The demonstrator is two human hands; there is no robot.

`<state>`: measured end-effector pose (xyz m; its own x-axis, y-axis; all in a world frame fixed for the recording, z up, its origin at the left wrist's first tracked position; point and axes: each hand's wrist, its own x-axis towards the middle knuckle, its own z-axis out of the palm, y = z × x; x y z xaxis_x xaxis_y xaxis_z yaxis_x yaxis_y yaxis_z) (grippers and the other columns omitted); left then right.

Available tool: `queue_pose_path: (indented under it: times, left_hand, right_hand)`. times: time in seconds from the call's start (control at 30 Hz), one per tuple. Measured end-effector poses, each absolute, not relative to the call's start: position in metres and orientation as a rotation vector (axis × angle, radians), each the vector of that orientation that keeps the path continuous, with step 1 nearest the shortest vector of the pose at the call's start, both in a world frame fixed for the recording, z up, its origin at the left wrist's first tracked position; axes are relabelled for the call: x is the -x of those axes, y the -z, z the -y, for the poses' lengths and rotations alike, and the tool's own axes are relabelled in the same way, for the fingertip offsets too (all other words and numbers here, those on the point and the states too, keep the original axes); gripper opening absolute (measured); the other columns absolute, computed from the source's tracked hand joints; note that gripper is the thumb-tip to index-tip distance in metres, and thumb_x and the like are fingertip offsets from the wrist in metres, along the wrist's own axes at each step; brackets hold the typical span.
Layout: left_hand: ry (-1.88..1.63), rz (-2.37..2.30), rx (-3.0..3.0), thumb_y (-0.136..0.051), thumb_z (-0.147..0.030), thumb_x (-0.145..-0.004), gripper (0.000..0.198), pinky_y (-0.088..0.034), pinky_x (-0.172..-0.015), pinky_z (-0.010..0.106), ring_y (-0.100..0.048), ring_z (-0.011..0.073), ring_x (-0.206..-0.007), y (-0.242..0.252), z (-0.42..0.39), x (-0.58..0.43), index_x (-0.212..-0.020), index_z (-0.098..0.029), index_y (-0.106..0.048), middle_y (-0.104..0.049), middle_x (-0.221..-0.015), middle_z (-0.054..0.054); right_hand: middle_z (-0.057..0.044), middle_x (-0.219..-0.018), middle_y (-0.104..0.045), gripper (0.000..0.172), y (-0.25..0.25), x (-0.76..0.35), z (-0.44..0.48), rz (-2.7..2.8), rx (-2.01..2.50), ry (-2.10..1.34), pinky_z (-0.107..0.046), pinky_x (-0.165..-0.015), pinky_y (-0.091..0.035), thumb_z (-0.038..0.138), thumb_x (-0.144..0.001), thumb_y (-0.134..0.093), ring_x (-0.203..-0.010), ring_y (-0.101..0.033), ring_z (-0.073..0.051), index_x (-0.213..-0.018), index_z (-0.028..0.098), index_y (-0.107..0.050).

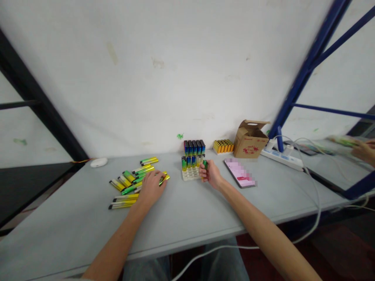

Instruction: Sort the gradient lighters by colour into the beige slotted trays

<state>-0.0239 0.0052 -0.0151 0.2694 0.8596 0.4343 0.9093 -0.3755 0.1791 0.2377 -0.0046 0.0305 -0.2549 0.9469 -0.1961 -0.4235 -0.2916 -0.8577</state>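
Observation:
My right hand (pixel 210 175) is closed round a green lighter (pixel 205 164) with a dark top, beside the front right of a white tray with holes (pixel 192 173). Lighters in blue, green and yellow (pixel 189 160) stand upright in the tray's back rows. My left hand (pixel 152 186) lies over the right side of a loose pile of yellow and green lighters (pixel 125 180). Its fingers are bent onto a shiny yellow-green lighter (pixel 164 179), partly hidden by them.
Behind the tray stands a block of blue lighters (pixel 194 147). Farther right are a tray of orange lighters (pixel 223 146), a cardboard box (pixel 250 140), a phone (pixel 239 173) and a power strip (pixel 283 158). A white cable (pixel 318 203) hangs over the table edge. Another person's hand (pixel 365 151) shows far right.

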Motion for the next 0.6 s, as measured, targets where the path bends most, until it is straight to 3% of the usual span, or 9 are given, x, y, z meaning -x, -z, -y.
queue_pose_path:
  times: [0.37, 0.5, 0.6]
  left_hand:
    - [0.749, 1.711, 2.414, -0.052, -0.029, -0.087, 0.023, -0.045, -0.095, 0.045, -0.056, 0.0293, -0.105, 0.0123, -0.0002, 0.0205, -0.096, -0.016, -0.068, -0.065, -0.104, 0.013]
    - [0.739, 1.714, 2.412, -0.05, -0.031, -0.088, 0.024, -0.045, -0.095, 0.045, -0.056, 0.0289, -0.106, 0.0145, -0.0007, 0.0207, -0.098, -0.017, -0.068, -0.065, -0.106, 0.012]
    - [0.715, 1.709, 2.413, -0.05, -0.032, -0.088, 0.024, -0.045, -0.095, 0.045, -0.055, 0.0288, -0.106, 0.015, -0.0019, 0.0216, -0.097, -0.017, -0.067, -0.064, -0.106, 0.012]
  right_hand:
    - [0.008, -0.051, -0.023, 0.026, -0.0283, -0.238, 0.0019, 0.895, 0.944, -1.753, -0.019, -0.038, -0.014, 0.041, -0.086, -0.029, -0.041, -0.016, -0.009, -0.068, 0.023, -0.032]
    - [0.007, -0.052, -0.033, 0.034, -0.0323, -0.2367, 0.0048, 0.928, 0.867, -1.706, -0.019, -0.038, -0.019, 0.053, -0.086, -0.032, -0.04, -0.025, -0.009, -0.074, 0.022, -0.04]
    - [0.003, -0.059, -0.045, 0.032, -0.0333, -0.2394, 0.008, 0.929, 0.766, -1.683, -0.02, -0.038, -0.026, 0.051, -0.084, -0.034, -0.044, -0.038, -0.011, -0.083, 0.022, -0.046]
